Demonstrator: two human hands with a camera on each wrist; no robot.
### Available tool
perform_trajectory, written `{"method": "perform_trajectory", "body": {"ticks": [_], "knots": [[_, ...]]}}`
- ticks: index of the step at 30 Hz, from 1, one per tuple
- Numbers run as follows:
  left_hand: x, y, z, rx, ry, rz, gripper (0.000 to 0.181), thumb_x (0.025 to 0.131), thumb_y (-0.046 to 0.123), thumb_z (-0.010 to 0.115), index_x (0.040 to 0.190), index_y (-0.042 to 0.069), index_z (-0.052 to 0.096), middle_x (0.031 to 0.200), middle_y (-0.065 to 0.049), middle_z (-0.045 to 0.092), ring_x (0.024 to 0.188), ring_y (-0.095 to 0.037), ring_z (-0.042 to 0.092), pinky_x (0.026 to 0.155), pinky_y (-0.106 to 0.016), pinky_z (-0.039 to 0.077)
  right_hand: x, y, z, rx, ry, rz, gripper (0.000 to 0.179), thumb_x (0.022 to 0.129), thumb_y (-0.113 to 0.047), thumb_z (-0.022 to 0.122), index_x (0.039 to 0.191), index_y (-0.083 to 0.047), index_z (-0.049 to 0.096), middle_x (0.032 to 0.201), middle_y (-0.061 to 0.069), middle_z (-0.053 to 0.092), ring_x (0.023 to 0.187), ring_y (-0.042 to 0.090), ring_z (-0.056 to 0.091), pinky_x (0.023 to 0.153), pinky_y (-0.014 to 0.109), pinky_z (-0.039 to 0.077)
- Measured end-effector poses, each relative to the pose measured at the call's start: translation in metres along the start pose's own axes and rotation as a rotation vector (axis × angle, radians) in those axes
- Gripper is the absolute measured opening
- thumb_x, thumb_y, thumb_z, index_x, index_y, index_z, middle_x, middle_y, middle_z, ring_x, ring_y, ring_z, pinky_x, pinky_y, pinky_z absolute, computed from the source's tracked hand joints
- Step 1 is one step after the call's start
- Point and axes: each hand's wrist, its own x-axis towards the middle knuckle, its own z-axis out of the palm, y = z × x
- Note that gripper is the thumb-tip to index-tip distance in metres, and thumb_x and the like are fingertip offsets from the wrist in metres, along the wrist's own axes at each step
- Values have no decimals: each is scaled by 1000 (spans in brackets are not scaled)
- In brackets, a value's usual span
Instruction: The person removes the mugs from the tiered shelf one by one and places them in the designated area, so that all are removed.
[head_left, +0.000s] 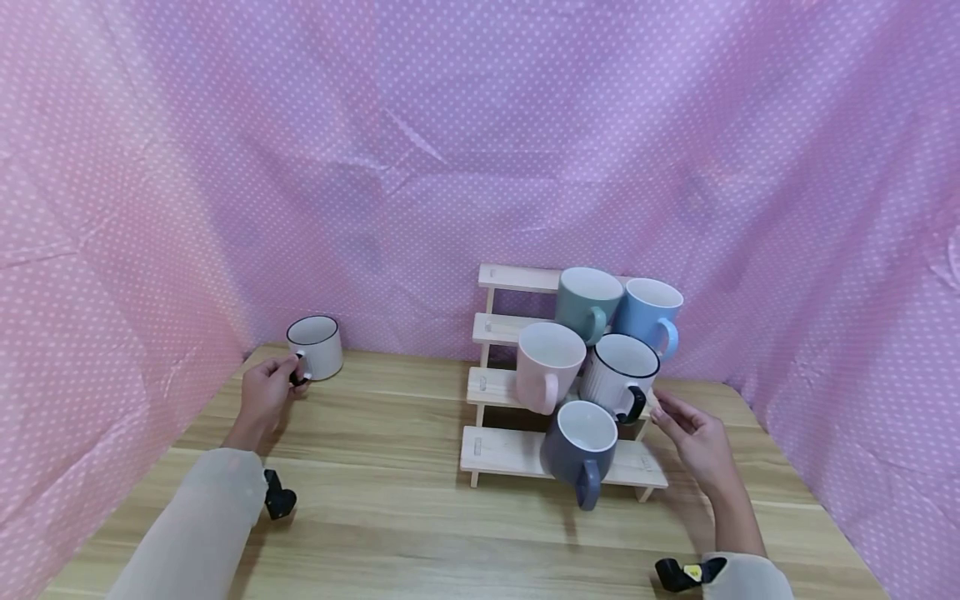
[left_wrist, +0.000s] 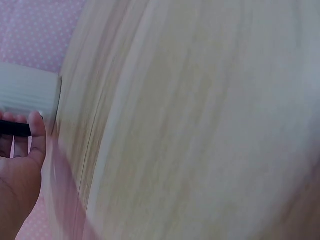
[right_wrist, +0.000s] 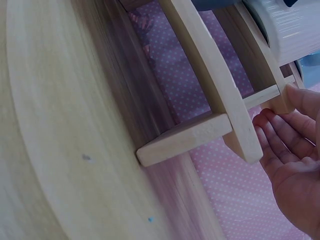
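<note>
At the table's back left, my left hand point(head_left: 267, 392) grips the black handle of a white mug point(head_left: 322, 354) with a dark rim; the left wrist view shows the mug's ribbed side point(left_wrist: 27, 92). On the right stands a pale wooden stepped rack point(head_left: 495, 450). My right hand point(head_left: 697, 437) pinches the end of one of its steps, thumb on one face and fingertips point(right_wrist: 267, 114) against the other. Close to that hand, a white ribbed mug point(head_left: 611, 379) with a black handle sits on the rack.
Also on the rack are a green mug point(head_left: 581, 298), a blue mug point(head_left: 641, 312), a pink mug point(head_left: 543, 362) and a dark grey mug point(head_left: 573, 454) on the lowest step. A pink dotted cloth point(head_left: 360, 167) hangs behind and beside the wooden table point(head_left: 360, 500).
</note>
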Motion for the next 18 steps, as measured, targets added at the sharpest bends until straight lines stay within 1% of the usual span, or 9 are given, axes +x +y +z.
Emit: {"method": "perform_trajectory", "body": {"ticks": [3,5,10,14,18], "knots": [[-1,0,-1,20,-16,6,34,108,17,52,110,-17,53,83,-6,58,71,-13,61,62,-24,58,0,1,0,0,1,-3,45,103,-14,65,138,13,55,117,-5,71,93,-7,67,83,10,54],[-1,1,-1,4,-23,3,34,107,16,53,112,-17,53,83,-6,58,72,-13,61,63,-24,59,0,1,0,1,2,-5,45,102,-13,65,138,13,55,116,-5,71,93,-7,67,83,11,54],[-1,1,-1,-23,-21,-14,31,106,16,56,109,-15,56,82,-5,59,73,-12,63,66,-24,61,0,2,-1,3,4,4,46,102,-14,65,138,13,54,118,-6,71,93,-7,67,83,10,54],[-2,1,-3,-40,-25,-48,32,106,19,58,110,-12,58,85,-4,60,76,-12,62,69,-24,61,1,1,-1,-8,1,20,47,103,-17,65,140,10,54,123,2,70,94,-7,67,83,10,53],[-2,1,-6,-60,-40,-79,39,104,25,62,113,-13,59,92,-5,59,81,-13,61,72,-25,62,2,1,-1,-25,-2,28,47,103,-19,65,140,8,55,128,7,67,95,-7,66,84,10,53]]}}
